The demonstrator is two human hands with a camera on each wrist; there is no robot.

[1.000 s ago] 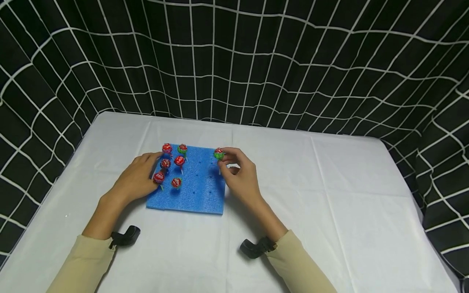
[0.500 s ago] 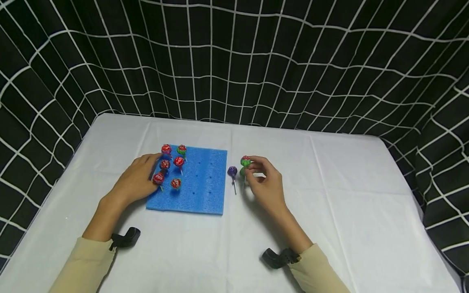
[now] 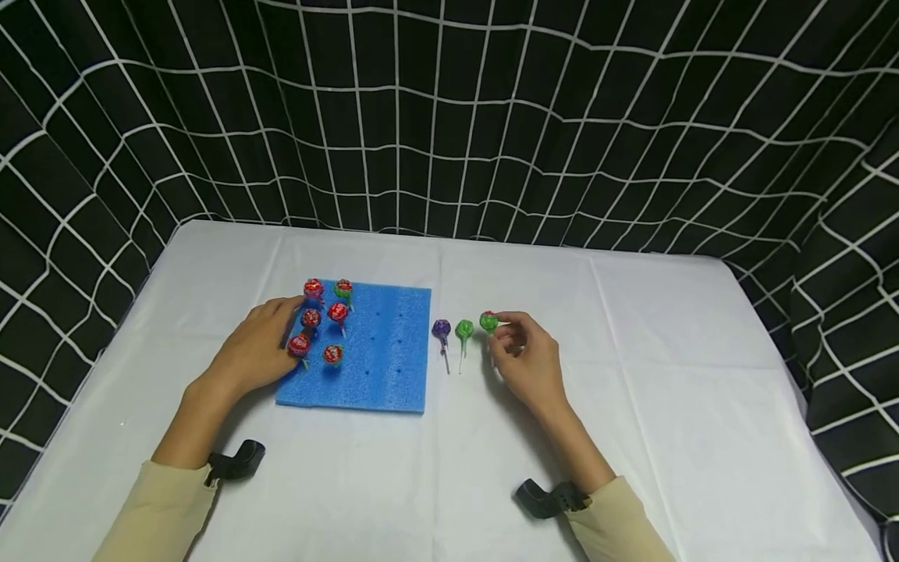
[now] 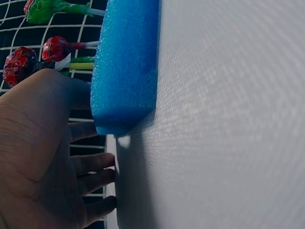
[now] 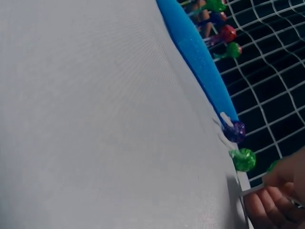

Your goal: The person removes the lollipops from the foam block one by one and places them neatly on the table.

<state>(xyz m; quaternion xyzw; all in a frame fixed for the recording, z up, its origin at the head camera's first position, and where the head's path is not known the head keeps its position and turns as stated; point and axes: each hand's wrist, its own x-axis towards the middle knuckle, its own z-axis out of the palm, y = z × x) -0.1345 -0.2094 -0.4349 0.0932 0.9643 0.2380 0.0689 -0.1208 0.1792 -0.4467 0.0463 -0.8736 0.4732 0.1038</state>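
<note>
Right of the foam (image 3: 386, 355), the right hand's (image 3: 531, 359) fingers (image 3: 514, 317) pinch a green lollipop (image 3: 488, 321) upright, stick (image 5: 252, 191) down.

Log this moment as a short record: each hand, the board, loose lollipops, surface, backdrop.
Left hand: at the left edge of the blue foam board
Right hand: holding a green-and-red lollipop
In board: six lollipops
Right of board: purple lollipop, then green lollipop, both lying down
Surface: white cloth
Backdrop: black, white grid lines
</note>
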